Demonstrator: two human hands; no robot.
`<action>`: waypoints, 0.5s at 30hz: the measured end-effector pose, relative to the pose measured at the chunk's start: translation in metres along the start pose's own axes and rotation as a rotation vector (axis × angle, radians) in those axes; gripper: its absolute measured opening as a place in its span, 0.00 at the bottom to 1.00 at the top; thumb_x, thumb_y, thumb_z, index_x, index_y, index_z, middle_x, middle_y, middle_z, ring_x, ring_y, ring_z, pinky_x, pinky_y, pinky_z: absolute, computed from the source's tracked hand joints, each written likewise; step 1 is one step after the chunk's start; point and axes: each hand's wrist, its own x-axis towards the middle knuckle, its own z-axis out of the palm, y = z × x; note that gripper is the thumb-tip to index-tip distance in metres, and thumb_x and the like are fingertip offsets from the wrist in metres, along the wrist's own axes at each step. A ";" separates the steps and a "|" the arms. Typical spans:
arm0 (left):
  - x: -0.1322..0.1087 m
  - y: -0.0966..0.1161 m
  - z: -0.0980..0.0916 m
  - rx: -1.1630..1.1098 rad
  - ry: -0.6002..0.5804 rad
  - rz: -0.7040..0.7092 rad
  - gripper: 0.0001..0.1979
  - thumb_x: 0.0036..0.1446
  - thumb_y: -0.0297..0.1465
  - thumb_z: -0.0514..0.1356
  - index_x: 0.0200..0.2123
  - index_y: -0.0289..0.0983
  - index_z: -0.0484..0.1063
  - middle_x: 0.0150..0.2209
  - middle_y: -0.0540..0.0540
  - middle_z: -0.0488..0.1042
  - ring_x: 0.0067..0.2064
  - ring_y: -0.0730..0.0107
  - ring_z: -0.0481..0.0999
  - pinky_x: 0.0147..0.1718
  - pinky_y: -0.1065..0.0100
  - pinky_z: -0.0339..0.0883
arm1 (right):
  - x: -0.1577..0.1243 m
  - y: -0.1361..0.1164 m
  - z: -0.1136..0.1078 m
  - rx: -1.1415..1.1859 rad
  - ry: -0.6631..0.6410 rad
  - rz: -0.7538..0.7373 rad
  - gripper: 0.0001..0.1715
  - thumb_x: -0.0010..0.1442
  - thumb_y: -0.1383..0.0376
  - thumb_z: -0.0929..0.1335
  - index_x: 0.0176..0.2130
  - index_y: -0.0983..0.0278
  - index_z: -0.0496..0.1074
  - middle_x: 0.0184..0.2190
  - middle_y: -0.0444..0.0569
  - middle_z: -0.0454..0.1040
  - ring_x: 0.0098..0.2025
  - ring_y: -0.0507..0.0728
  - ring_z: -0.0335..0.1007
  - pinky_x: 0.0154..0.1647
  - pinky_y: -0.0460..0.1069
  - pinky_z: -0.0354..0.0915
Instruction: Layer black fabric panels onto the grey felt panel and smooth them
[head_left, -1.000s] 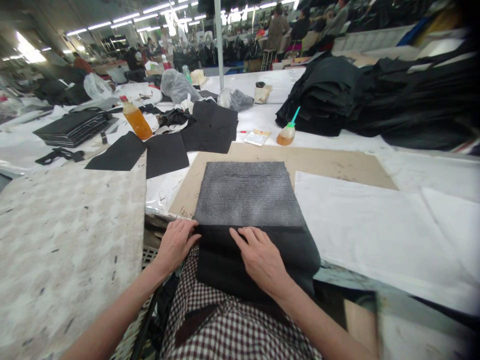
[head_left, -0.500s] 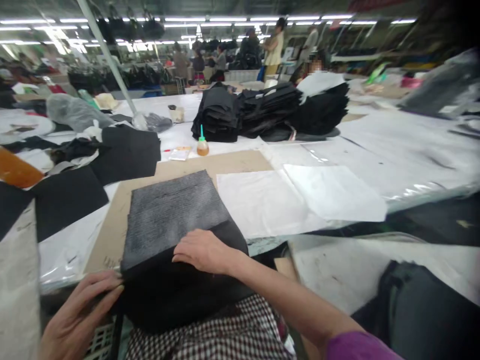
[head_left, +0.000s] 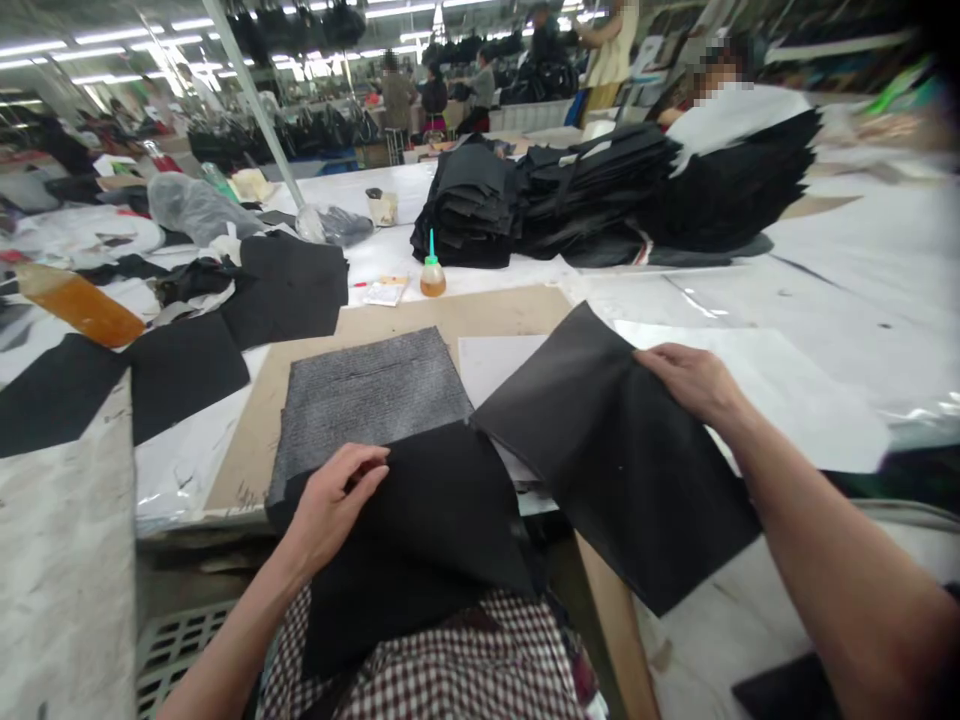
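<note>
My right hand (head_left: 694, 380) pinches the far edge of a smooth black leather-like sheet (head_left: 622, 460), which hangs at a slant over the table's front edge and the white sheet. My left hand (head_left: 337, 500) is closed, its thumb and fingers curled at the upper edge of another black sheet (head_left: 427, 510) that drapes across my lap. The fingertips partly hide the grip there. Behind it, a grey, rough-textured piece (head_left: 367, 385) lies on brown cardboard (head_left: 247, 430).
A small glue bottle (head_left: 433, 278) with a green nozzle stands beyond the cardboard. Thick stacks of black pieces (head_left: 592, 190) lie behind it. Black pieces (head_left: 187, 370) and an amber bottle (head_left: 82, 305) are at left. A white sheet (head_left: 780, 390) lies at right. People are in the background.
My right hand has moved right and carries a black sheet away from the pile. My left hand has shifted from the left side onto the black sheet's upper edge. The view has tilted down.
</note>
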 end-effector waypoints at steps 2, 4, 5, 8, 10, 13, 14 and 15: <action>0.004 0.002 0.017 0.100 -0.033 0.078 0.11 0.68 0.37 0.55 0.49 0.42 0.73 0.48 0.46 0.73 0.50 0.65 0.72 0.52 0.61 0.67 | 0.007 0.025 0.000 -0.016 0.008 0.044 0.10 0.62 0.61 0.69 0.34 0.65 0.77 0.31 0.53 0.77 0.34 0.56 0.68 0.39 0.52 0.57; 0.006 0.002 0.029 0.239 -0.036 0.133 0.13 0.68 0.36 0.55 0.52 0.43 0.71 0.51 0.45 0.72 0.53 0.62 0.70 0.54 0.58 0.65 | 0.003 0.039 0.003 0.002 -0.004 0.062 0.10 0.62 0.62 0.69 0.33 0.66 0.77 0.30 0.54 0.76 0.34 0.57 0.69 0.39 0.53 0.58; 0.006 0.002 0.032 0.305 -0.029 0.147 0.14 0.68 0.36 0.55 0.54 0.43 0.70 0.52 0.44 0.71 0.54 0.61 0.69 0.55 0.57 0.64 | -0.001 0.043 0.004 0.022 -0.014 0.061 0.11 0.62 0.61 0.69 0.33 0.65 0.77 0.31 0.53 0.77 0.34 0.57 0.69 0.39 0.53 0.58; 0.007 0.001 0.035 0.451 0.007 0.156 0.22 0.67 0.39 0.56 0.62 0.42 0.63 0.58 0.42 0.69 0.58 0.57 0.66 0.56 0.54 0.61 | -0.017 0.045 0.006 0.098 -0.030 0.033 0.14 0.63 0.56 0.68 0.35 0.63 0.77 0.31 0.50 0.77 0.34 0.56 0.70 0.37 0.51 0.60; 0.009 0.001 0.034 0.533 0.017 0.175 0.25 0.67 0.41 0.56 0.64 0.42 0.60 0.60 0.40 0.67 0.61 0.54 0.65 0.58 0.51 0.58 | -0.027 0.042 0.004 0.147 -0.014 0.008 0.16 0.63 0.53 0.68 0.36 0.62 0.77 0.30 0.48 0.77 0.33 0.55 0.69 0.35 0.49 0.60; 0.016 0.003 0.038 0.602 -0.031 0.247 0.26 0.67 0.43 0.55 0.65 0.43 0.59 0.60 0.40 0.69 0.62 0.53 0.65 0.59 0.49 0.53 | -0.039 0.033 -0.003 0.208 0.042 -0.032 0.18 0.62 0.50 0.68 0.38 0.62 0.77 0.30 0.46 0.75 0.32 0.54 0.67 0.33 0.47 0.61; 0.018 0.005 0.040 0.605 -0.053 0.271 0.26 0.68 0.43 0.54 0.65 0.42 0.58 0.60 0.40 0.69 0.61 0.53 0.66 0.59 0.50 0.52 | -0.041 0.029 -0.007 0.221 0.063 -0.045 0.19 0.62 0.49 0.67 0.39 0.62 0.76 0.30 0.45 0.75 0.32 0.53 0.67 0.32 0.47 0.61; 0.021 0.006 0.043 0.602 -0.072 0.291 0.26 0.68 0.43 0.54 0.65 0.42 0.58 0.60 0.40 0.70 0.61 0.54 0.66 0.59 0.50 0.51 | -0.044 0.024 -0.012 0.236 0.083 -0.056 0.20 0.62 0.49 0.67 0.39 0.62 0.76 0.30 0.45 0.74 0.32 0.53 0.66 0.31 0.46 0.61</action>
